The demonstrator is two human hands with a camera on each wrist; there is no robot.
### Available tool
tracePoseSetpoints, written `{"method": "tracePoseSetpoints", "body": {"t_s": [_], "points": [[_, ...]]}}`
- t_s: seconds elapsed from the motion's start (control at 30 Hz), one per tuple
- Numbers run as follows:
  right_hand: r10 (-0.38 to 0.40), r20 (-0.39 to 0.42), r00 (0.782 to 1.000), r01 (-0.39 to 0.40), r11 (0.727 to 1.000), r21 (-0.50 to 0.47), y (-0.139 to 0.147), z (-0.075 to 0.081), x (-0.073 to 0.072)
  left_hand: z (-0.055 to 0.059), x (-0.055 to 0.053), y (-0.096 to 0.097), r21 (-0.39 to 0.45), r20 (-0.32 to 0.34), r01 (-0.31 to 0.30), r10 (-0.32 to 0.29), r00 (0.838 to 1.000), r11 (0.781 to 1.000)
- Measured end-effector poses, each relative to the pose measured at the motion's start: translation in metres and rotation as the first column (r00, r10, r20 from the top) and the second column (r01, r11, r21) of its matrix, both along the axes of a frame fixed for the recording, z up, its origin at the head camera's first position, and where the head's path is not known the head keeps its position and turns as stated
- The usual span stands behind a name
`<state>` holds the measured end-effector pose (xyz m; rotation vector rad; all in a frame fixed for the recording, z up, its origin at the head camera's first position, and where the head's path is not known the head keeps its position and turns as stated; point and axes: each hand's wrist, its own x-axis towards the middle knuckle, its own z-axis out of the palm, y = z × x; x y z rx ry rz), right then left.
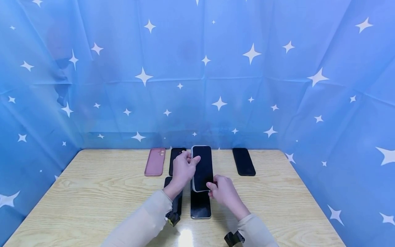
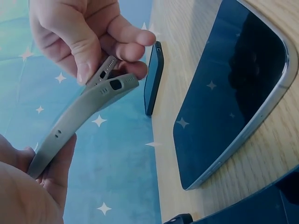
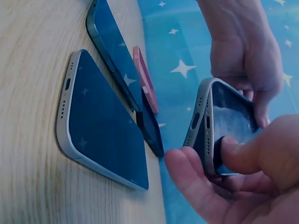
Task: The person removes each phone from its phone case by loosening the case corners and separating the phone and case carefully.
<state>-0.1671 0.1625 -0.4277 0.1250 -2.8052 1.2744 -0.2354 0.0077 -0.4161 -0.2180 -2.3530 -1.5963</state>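
Both hands hold a phone (image 1: pixel 203 168) with a pale grey case (image 2: pixel 70 121) over the table. My left hand (image 1: pixel 183 168) grips its upper left edge, thumb on the front. At the lower right corner, my right hand (image 1: pixel 224 188) pinches with its thumb on the screen and fingers behind. In the right wrist view, the case's bottom edge (image 3: pixel 195 122) stands apart from the phone's bottom edge, leaving a wedge-shaped gap between their port holes. Beneath them on the table lies another phone (image 1: pixel 200 206) with a light frame, screen up.
A dark phone (image 1: pixel 178 202) lies left of the light-framed one, partly behind my left forearm. Further back are a pink phone case (image 1: pixel 155 162), a black case (image 1: pixel 174 161) partly hidden by my left hand, and a black phone-shaped item (image 1: pixel 243 161) at right. A blue star-patterned curtain (image 1: pixel 197 103) surrounds the table.
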Motion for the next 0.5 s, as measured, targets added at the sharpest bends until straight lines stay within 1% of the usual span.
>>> {"method": "tracePoseSetpoints", "body": {"t_s": [0.07,0.17,0.3,0.4,0.5], "points": [[-0.013,-0.001,1.0,0.013,1.0,-0.004,-0.0002,-0.0002,0.0002,-0.0002,-0.0001,0.0006,0.003,0.003,0.005,-0.005,1.0,1.0],[-0.031,-0.011,0.999,0.032,0.999,0.022,0.0001,-0.0011,-0.0003,-0.0005,-0.0007,0.001,-0.001,0.008,0.014,-0.014,1.0,1.0],[-0.041,0.002,0.999,0.041,0.998,0.044,0.0029,-0.0013,-0.0002,-0.0014,-0.0033,0.0007,-0.01,0.031,0.038,-0.038,0.999,0.999],[-0.043,0.028,0.999,0.043,0.999,0.013,0.0058,-0.0014,-0.0002,-0.0017,-0.0052,0.0,-0.02,0.043,0.054,-0.053,0.998,0.998],[-0.045,0.058,0.997,0.048,0.998,-0.044,0.0079,-0.0021,-0.0011,-0.0014,-0.0062,-0.0006,-0.025,0.048,0.064,-0.063,0.997,0.998]]}}
